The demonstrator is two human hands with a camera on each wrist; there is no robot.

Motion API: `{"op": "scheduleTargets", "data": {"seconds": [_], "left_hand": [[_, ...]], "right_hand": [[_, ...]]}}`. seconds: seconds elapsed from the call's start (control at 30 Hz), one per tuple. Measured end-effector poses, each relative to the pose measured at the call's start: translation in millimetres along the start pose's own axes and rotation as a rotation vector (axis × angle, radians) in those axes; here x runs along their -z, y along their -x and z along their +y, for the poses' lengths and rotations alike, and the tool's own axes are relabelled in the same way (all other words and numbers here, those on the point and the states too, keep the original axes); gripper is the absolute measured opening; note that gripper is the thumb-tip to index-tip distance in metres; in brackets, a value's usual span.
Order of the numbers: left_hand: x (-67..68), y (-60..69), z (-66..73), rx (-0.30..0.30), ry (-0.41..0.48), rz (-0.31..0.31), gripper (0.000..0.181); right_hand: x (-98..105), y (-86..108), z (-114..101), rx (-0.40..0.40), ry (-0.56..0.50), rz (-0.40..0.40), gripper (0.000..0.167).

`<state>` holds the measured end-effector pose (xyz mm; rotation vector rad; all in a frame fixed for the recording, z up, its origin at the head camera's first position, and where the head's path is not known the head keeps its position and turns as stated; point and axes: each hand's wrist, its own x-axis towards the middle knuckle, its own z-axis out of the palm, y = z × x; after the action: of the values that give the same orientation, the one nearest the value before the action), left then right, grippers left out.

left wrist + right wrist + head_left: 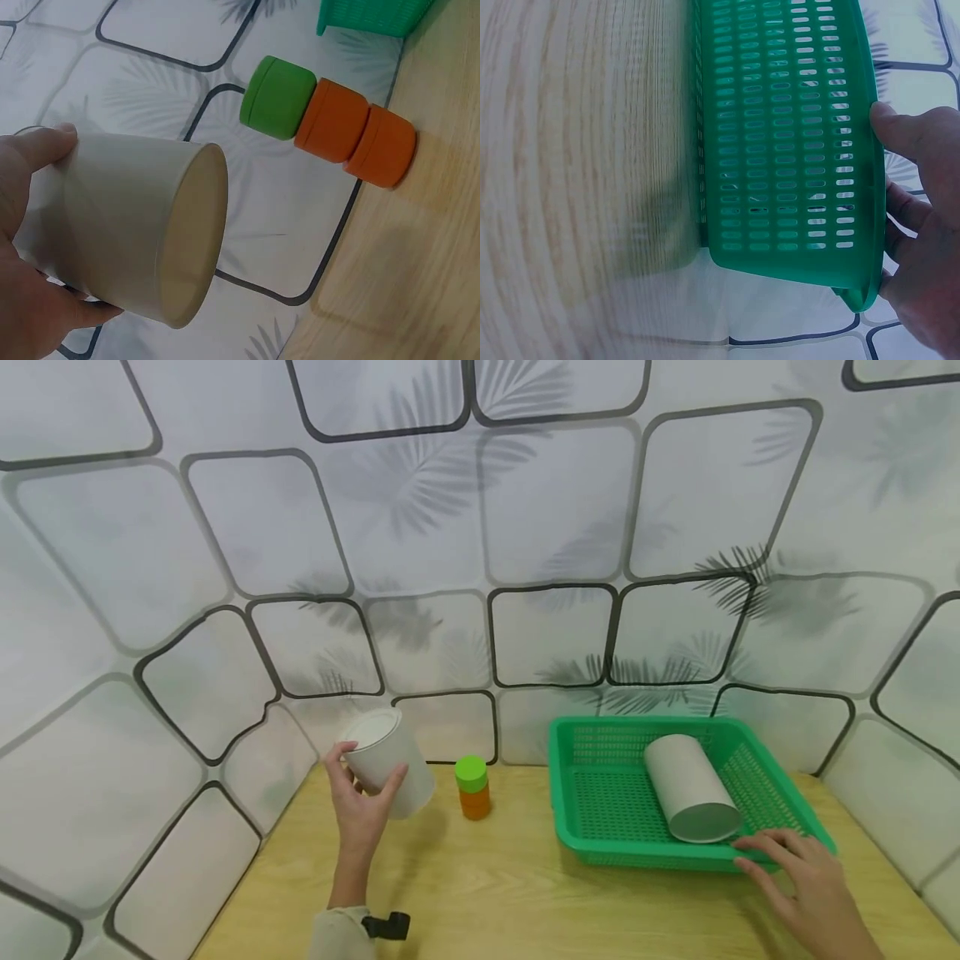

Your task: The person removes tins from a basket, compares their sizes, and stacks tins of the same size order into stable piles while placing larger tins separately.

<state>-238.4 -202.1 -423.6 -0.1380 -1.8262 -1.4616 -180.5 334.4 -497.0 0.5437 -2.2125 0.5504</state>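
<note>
Sleeve of pale cloth is covering the left forearm, and a black strap is showing beside its cuff. At the right, the right hand is pinching the rim of a green basket near its closest right corner, with thumb and fingers lying narrowly about the edge. At the left, the left hand is gripping a white cup, with the thumb on one side and the fingers spreading widely on the other. This cup is hanging above the table in a tilted position; its hollow mouth is facing downward and to the right, while its closed base is pointing up. The green basket is standing on the table, and inside it a white cylinder is lying on its side, in the right half. Between the cup and the basket, apart from both, a stack of round pieces is standing upright, one green piece above two orange ones. Behind everything, a wall covering is displaying dark rounded outlines and grey leaves.
</note>
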Motion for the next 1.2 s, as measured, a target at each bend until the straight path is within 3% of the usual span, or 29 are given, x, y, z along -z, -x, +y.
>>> {"op": "scheduleTargets", "data": {"seconds": [0.17, 0.33, 0.57, 1.2], "left_hand": [[-0.4, 5.1, -1.2, 0.012, -0.037, -0.014, 0.073], [-4.0, 7.0, -15.6, -0.002, -0.019, -0.033, 0.073], [-7.5, 5.3, -65.5, 0.017, -0.040, -0.032, 0.077], [-19.0, 11.4, -93.3, 0.002, -0.157, -0.079, 0.073]], "right_hand": [[-0.2, 0.3, -4.6, -0.013, -0.014, -0.004, 0.042], [2.0, 0.7, -6.9, -0.040, -0.017, -0.009, 0.044], [2.1, -2.6, -6.7, 0.005, -0.027, -0.010, 0.042], [3.8, -2.6, -6.2, 0.000, -0.014, -0.022, 0.043]]}}
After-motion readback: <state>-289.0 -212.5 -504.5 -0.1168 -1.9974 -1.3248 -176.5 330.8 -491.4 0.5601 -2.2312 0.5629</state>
